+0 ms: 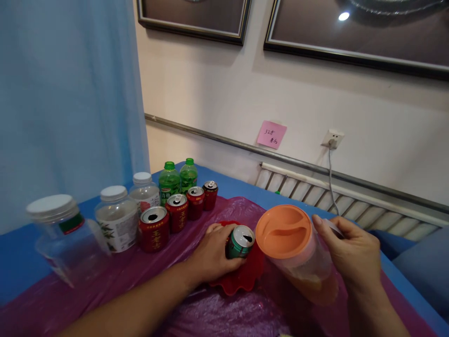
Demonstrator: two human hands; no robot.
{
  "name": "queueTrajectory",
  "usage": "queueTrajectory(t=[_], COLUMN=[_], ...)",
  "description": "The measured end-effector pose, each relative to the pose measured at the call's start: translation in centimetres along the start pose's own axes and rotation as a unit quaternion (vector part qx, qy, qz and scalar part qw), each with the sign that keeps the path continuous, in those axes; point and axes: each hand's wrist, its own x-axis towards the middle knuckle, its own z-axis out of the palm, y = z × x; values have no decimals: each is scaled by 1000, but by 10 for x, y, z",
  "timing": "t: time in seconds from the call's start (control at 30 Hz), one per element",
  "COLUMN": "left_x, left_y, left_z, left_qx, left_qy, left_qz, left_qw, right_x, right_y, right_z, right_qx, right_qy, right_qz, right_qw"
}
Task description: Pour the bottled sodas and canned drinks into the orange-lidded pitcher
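My left hand [217, 250] is wrapped round a green can [242, 241] with an opened silver top. The can is slightly tilted over a red scalloped dish [236, 281]. In my right hand [354, 248] is the handle of a clear pitcher [308, 269] with an orange lid [285, 230]. Some yellowish liquid shows low in the pitcher, which leans with its lid toward the can. The lid's edge is close to the can's rim; I cannot tell whether they touch. My palm hides part of the can's side.
Several red cans [154, 229] stand in a row at left, with two green bottles [170, 180] behind. Clear jars with white lids [117, 217] stand farther left. A purple plastic sheet [136, 285] covers part of the blue table [14, 260]. A radiator [298, 189] runs along the wall.
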Motion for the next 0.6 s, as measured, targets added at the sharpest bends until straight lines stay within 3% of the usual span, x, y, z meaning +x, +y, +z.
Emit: queueTrajectory(t=[0.6], left_x=[-2], left_y=[-5], left_z=[3], left_qx=[14], left_qy=[-2], left_qz=[0], left_qw=[1000], right_x=[-5], right_y=[2], right_z=[1], right_qx=[-29], right_qy=[-17], right_qz=[-5], right_qw=[999])
